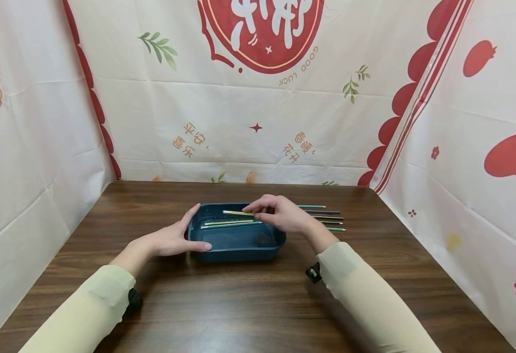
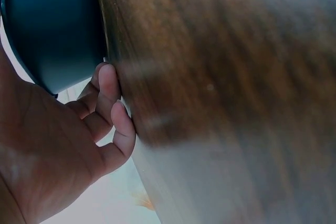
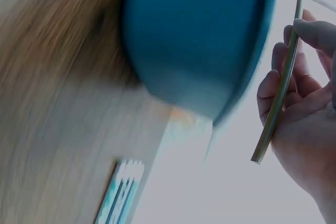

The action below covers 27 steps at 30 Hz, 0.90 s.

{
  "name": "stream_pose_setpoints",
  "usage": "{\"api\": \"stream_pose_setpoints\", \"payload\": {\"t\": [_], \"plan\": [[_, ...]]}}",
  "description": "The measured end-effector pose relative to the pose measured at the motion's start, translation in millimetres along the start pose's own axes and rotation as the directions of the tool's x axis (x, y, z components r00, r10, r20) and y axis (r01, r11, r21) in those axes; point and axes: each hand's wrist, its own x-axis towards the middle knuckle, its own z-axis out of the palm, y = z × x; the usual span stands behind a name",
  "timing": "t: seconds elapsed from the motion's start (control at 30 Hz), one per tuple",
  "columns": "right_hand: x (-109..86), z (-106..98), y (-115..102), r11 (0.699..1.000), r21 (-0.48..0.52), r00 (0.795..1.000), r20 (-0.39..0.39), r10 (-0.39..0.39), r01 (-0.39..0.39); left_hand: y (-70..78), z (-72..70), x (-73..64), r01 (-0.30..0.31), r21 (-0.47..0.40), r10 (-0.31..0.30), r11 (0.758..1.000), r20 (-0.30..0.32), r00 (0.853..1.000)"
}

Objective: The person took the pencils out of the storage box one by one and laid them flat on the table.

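Note:
A dark blue rectangular box (image 1: 240,255) stands on the table with a few pencils (image 1: 231,223) lying lengthwise inside it. My left hand (image 1: 174,239) holds the box's left end, thumb over the front rim and forefinger at the back corner. In the left wrist view its other fingers (image 2: 124,124) are bent beside the box wall, low by the tabletop. Above the back right part of the box, my right hand (image 1: 282,214) pinches a yellow pencil (image 1: 235,213) between thumb and fingers. That pencil (image 3: 283,82) crosses in front of the palm in the right wrist view.
Several more pencils (image 1: 335,223) lie side by side on the wooden table (image 1: 222,304), right of the box and partly behind my right hand. Printed white cloth (image 1: 240,142) hangs along the back and both sides of the table.

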Motion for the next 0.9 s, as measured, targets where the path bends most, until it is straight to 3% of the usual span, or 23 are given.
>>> {"api": "stream_pose_setpoints", "payload": {"t": [0.3, 0.63, 0.73, 0.9], "plan": [[-52.0, -30, 21, 0.995, -0.029, 0.995, -0.046, 0.092, -0.093, -0.2, -0.3, -0.2, 0.006, 0.009, -0.006, 1.000, -0.003, 1.000], [-99.0, -54, 65, 0.987, -0.028, 0.979, -0.133, 0.156, -0.161, -1.2, -1.3, 0.8, -0.007, 0.001, 0.007, 1.000, -0.001, 1.000], [-107.6, -60, 77, 0.978, -0.026, 0.972, -0.119, 0.205, -0.209, -0.6, -1.8, 0.5, -0.008, 0.000, 0.008, 1.000, 0.000, 1.000], [-114.8, -63, 97, 0.962, -0.060, 0.964, -0.025, 0.264, -0.265, -0.8, -1.2, -0.5, -0.007, -0.003, 0.007, 1.000, 0.005, 1.000]]}}
